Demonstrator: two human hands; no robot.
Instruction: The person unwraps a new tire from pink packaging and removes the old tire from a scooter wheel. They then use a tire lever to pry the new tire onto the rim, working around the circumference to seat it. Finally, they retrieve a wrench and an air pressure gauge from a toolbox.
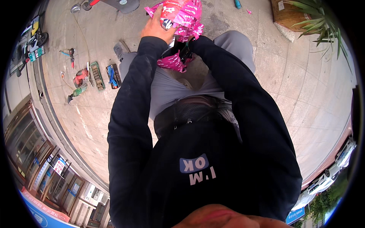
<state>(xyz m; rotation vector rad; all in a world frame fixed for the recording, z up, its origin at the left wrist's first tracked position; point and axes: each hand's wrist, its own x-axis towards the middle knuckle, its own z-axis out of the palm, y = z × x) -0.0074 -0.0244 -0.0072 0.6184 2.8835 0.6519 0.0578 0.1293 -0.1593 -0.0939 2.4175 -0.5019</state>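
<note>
My left hand (156, 28) grips a bundle wrapped in pink printed plastic (186, 11) at the top middle, its fingers around the bundle's red and dark part. My right hand (192, 38) is at the bundle's right lower side, mostly hidden by crumpled plastic and my dark sleeve, so its fingers cannot be made out. A lower flap of pink plastic (171, 62) hangs between my forearms, beside a dark object (185, 55) whose shape is unclear. My knees are bent on either side.
On the pavement at left lie a red tool (80, 78), a green socket tray (97, 76), a tray of blue items (113, 76) and a green bottle (80, 90). A scooter (36, 38) stands beyond. A wooden planter (285, 15) with spiky leaves is at upper right; parked white cars (319, 182) are lower right.
</note>
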